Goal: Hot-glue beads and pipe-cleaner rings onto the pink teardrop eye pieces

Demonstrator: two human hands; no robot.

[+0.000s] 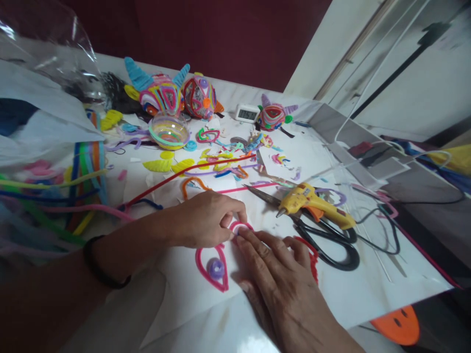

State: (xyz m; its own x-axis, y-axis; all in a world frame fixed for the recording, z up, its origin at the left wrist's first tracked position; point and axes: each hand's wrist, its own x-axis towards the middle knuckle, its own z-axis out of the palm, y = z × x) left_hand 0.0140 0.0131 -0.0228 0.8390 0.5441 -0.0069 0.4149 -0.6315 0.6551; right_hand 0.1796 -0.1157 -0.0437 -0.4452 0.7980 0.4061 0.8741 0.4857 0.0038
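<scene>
On a white sheet of paper [176, 299], a pink pipe-cleaner loop [247, 225] lies at my fingertips, partly covered by them. My left hand [206, 218] curls in from the left, thumb and forefinger pinched at the loop. From the lower right, my right hand [277, 269] lies with its fingers stretched out, their tips pressing on the loop's near side. Just below my left hand is a pink teardrop pipe-cleaner outline [199, 264] with a purple coil [216, 268] inside. A bit of red pipe cleaner [313, 262] shows beside my right hand.
A yellow glue gun [316, 203] rests across black-handled scissors [346, 257] on the right. Several pipe cleaners [81, 181] spread at left. Behind are a clear bowl [169, 131], a small digital clock [247, 113] and colourful fish-like crafts [162, 95]. A cable [395, 235] trails right.
</scene>
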